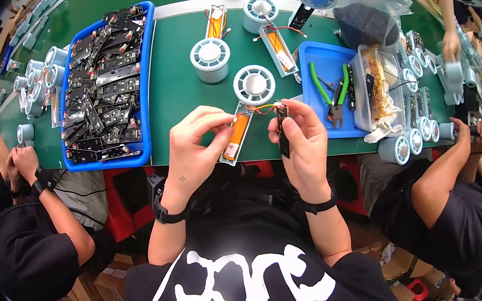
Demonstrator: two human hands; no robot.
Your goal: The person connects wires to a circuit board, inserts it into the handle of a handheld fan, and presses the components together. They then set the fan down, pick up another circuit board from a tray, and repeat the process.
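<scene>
A pale blue handheld fan (pixel 254 84) with a round head lies on the green table before me. Its narrow handle is open and holds an orange battery (pixel 240 131). Red and yellow wires (pixel 261 108) run from the fan toward a black circuit board (pixel 284 136). My right hand (pixel 307 151) grips that board upright between thumb and fingers. At the upper end of the battery, my left hand (pixel 196 150) is closed in a pinch on a thin wire, partly hidden by the fingertips.
A blue tray (pixel 145 132) heaped with circuit boards stands left. More fans (pixel 210 58) lie beyond my hands. On the right, a smaller blue tray (pixel 309 61) holds green-handled cutters (pixel 335 94), beside a clear plastic box (pixel 362 105). Co-workers (pixel 60 218) sit on both sides.
</scene>
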